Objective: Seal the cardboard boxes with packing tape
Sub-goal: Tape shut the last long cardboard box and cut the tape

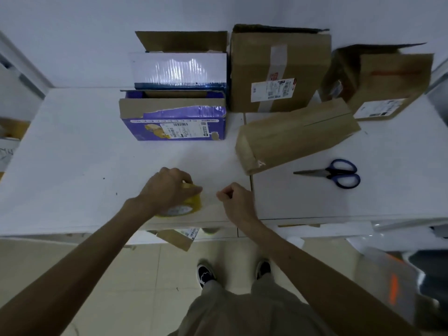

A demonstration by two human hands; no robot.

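left hand (167, 187) fingers curl round the tape roll (188, 207) at the near desk (72, 154) edge. right hand (236, 201) fingers pinch the tape end (217, 195) just right of the roll. strip axis runs left-right; the brown box (295, 137) lies beyond the right hand.

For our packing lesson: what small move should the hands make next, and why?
Probably pull the right hand further from the tape roll that the left hand grips; it seems to pinch the loose end. The hands sit close together and the purple box behind stands open.
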